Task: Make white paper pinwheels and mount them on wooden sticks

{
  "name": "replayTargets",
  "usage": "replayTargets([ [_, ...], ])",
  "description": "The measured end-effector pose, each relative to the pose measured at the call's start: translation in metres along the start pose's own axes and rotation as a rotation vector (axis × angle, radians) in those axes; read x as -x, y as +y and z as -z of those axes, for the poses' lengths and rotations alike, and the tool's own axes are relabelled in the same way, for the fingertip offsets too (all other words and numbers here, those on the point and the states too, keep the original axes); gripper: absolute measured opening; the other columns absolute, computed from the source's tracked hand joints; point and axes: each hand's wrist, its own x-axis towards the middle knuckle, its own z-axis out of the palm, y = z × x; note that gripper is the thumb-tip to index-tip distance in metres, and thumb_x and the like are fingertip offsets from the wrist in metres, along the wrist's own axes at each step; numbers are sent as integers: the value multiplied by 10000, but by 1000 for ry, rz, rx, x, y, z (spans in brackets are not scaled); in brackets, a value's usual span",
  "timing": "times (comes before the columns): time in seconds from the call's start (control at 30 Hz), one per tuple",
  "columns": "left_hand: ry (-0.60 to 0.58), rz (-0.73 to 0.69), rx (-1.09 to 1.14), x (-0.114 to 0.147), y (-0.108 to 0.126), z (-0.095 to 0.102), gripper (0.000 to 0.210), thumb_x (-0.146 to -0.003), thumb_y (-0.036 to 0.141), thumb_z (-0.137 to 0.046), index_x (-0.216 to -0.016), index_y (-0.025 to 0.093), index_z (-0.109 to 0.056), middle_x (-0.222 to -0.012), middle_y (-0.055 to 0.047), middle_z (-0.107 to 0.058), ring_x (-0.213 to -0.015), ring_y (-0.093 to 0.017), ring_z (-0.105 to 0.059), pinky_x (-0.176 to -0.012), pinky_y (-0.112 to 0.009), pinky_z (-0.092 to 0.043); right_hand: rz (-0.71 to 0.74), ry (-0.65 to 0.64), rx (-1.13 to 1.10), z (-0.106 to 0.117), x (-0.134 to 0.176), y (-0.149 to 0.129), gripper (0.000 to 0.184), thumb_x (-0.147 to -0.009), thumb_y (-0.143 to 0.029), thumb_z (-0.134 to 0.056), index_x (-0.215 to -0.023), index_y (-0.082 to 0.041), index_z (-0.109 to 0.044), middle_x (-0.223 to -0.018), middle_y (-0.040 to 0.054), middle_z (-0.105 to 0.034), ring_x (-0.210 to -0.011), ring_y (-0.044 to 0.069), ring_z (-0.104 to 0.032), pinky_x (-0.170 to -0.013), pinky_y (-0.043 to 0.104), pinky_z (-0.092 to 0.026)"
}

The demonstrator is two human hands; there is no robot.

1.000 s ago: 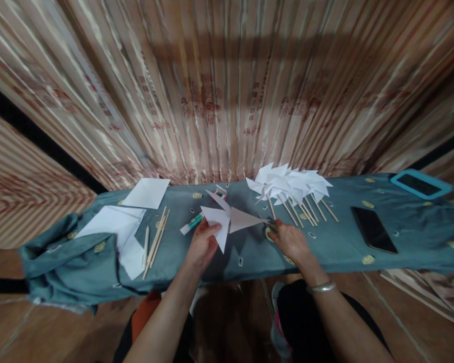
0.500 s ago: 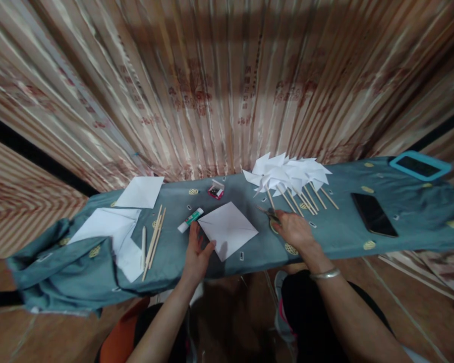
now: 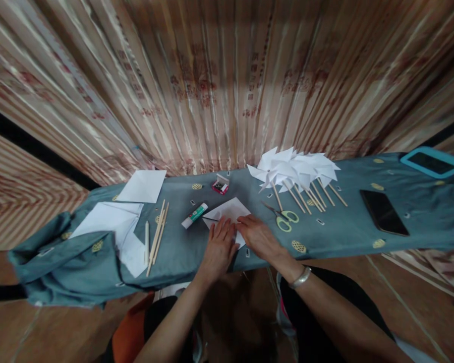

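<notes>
A white square of paper (image 3: pixel 229 205), cut inward from its corners, lies on the cloth in front of me. My left hand (image 3: pixel 220 247) rests flat over its lower left part, fingers stretched out. At the paper's right side is my right hand (image 3: pixel 260 238), its fingers closed on the edge near the middle. Green-handled scissors (image 3: pixel 285 221) lie just right of that hand, partly spread. A glue stick (image 3: pixel 194 216) lies left of the paper. Behind it stands a small opened red box (image 3: pixel 221 184) with dark small contents.
Several white paper pinwheels (image 3: pixel 293 169) on sticks lie at the back right. A black phone (image 3: pixel 384 212) and a blue-framed tablet (image 3: pixel 434 162) are farther right. To the left are wooden sticks (image 3: pixel 158 237), a white pencil-like stick (image 3: pixel 147 243) and paper sheets (image 3: pixel 106 220). A curtain hangs behind.
My right hand has let go of the scissors, which now lie on the cloth, and moved left onto the paper. My left hand has moved right, onto the paper.
</notes>
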Motion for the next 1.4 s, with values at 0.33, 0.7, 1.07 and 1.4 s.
replayTargets([
  [0.33, -27, 3, -55, 1, -5, -3, 539, -897, 336, -543, -1357, 69, -453, -1467, -197, -438, -1412, -350, -302, -1124, -556, -297, 2, -44, 23, -10, 7, 5, 283, -880, -34, -475, -1116, -86, -622, -1111, 124, -649, -1030, 250, -566, -930, 348, -468],
  [0.7, -27, 12, -48, 0, -4, 0, 536, -877, 331, -578, -1335, 70, -478, -1455, -191, -457, -1403, -350, -321, -1130, -542, -296, -55, -59, 106, -9, 17, 12, 265, -859, -31, -471, -1029, -93, -665, -1152, 133, -653, -1049, 267, -570, -940, 362, -454],
  [1.07, -80, 47, -10, 2, 0, 4, 555, -901, 378, -536, -1348, 56, -466, -1483, -187, -420, -1427, -343, -268, -1158, -525, -250, -91, 125, 131, -25, 56, 40, 222, -847, -79, -461, -860, -165, -665, -1099, 123, -696, -1001, 262, -593, -890, 397, -455],
  [1.4, -52, 77, 68, 3, 1, 4, 562, -889, 383, -558, -1369, 112, -445, -1484, -183, -418, -1430, -316, -274, -1139, -548, -281, -204, 373, 63, -19, 73, 61, 276, -836, -175, -406, -934, -166, -664, -946, 166, -725, -924, 297, -661, -832, 483, -530],
])
